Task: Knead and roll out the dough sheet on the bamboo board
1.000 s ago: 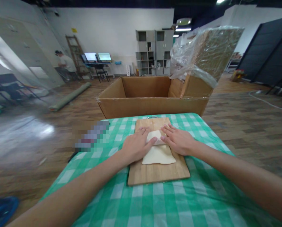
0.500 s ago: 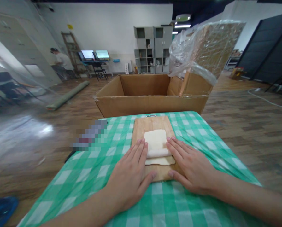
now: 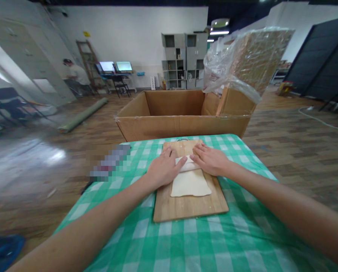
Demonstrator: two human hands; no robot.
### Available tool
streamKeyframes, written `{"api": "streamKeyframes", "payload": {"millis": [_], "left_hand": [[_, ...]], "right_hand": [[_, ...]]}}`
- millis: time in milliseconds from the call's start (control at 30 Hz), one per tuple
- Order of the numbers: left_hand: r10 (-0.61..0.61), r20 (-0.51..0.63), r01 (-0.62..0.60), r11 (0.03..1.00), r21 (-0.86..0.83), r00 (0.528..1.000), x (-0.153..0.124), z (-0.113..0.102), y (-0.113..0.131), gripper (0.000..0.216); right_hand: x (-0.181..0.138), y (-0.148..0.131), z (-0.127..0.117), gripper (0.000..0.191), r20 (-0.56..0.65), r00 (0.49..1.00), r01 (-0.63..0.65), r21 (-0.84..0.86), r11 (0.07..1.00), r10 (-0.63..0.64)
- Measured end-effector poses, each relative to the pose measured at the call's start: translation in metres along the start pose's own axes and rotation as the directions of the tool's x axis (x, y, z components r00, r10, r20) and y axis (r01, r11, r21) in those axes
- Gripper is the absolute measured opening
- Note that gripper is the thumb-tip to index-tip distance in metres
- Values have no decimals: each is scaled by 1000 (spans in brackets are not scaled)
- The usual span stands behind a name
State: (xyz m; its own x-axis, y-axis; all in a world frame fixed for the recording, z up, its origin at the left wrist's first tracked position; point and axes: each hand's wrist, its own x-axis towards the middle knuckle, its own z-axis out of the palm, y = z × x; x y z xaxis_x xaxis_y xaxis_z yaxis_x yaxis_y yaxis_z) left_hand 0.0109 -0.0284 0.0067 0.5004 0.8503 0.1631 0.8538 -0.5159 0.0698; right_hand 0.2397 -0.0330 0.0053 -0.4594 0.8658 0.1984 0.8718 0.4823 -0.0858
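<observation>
A flat sheet of pale dough [image 3: 190, 184] lies on a wooden cutting board [image 3: 186, 209]. Across its far part rests a white rolling pin [image 3: 189, 166], its ends covered by my hands. My left hand [image 3: 165, 166] is closed over the left end, with the thumb pointing inward along the pin. Over the right end, my right hand [image 3: 210, 158] is closed in the same way, fingers reaching toward the board's far edge. The grip beneath both palms is hidden.
A green-and-white checked cloth [image 3: 157, 245] covers the table. At its left edge lies a blurred-out object [image 3: 109, 162] with a dark strap. Beyond the table stands a large cardboard box [image 3: 183, 126]. A person [image 3: 78, 73] is far back on the left.
Both hands have moved forward with the rolling pin, from the near part of the dough to its far part. More dough and the board's near end now show.
</observation>
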Motion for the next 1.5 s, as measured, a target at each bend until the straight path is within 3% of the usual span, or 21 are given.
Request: {"api": "streamKeyframes", "payload": {"millis": [133, 267, 367, 467, 600, 700, 767, 900, 1100, 1500], "left_hand": [[5, -31, -4, 1000, 28, 999, -42, 0, 17, 74], [182, -85, -178, 982, 55, 980, -104, -6, 36, 83], [231, -119, -228, 973, 44, 966, -131, -11, 42, 87], [188, -54, -188, 982, 9, 981, -118, -13, 35, 80], [50, 63, -49, 999, -16, 997, -56, -10, 16, 78], [7, 85, -4, 1000, -29, 996, -19, -7, 7, 77], [-7, 75, 8, 1000, -17, 997, -13, -6, 7, 77], [45, 13, -46, 998, 38, 999, -50, -5, 18, 77], [278, -101, -267, 957, 114, 955, -129, -10, 37, 87], [353, -103, -340, 931, 131, 930, -151, -11, 34, 92]], "right_hand": [[-46, -22, -5, 74, 11, 999, -38, 9, 999, 37], [-115, -52, -15, 86, -7, 997, 77, 8, 997, -77], [-143, -64, -21, 92, -40, 994, 102, 23, 994, -101], [-132, -60, -21, 84, -21, 996, 87, 28, 996, -86], [-74, -35, -11, 76, 17, 1000, -13, 39, 999, 13], [-35, -18, -4, 72, -3, 999, -35, 33, 999, 35], [-27, -15, -2, 70, -25, 999, -19, 15, 1000, 19], [-61, -32, -6, 73, -22, 1000, -8, 0, 1000, 8], [-144, -70, -15, 84, -71, 987, 136, -106, 985, -144], [-171, -91, -16, 85, -150, 956, 208, -270, 940, -254]]}}
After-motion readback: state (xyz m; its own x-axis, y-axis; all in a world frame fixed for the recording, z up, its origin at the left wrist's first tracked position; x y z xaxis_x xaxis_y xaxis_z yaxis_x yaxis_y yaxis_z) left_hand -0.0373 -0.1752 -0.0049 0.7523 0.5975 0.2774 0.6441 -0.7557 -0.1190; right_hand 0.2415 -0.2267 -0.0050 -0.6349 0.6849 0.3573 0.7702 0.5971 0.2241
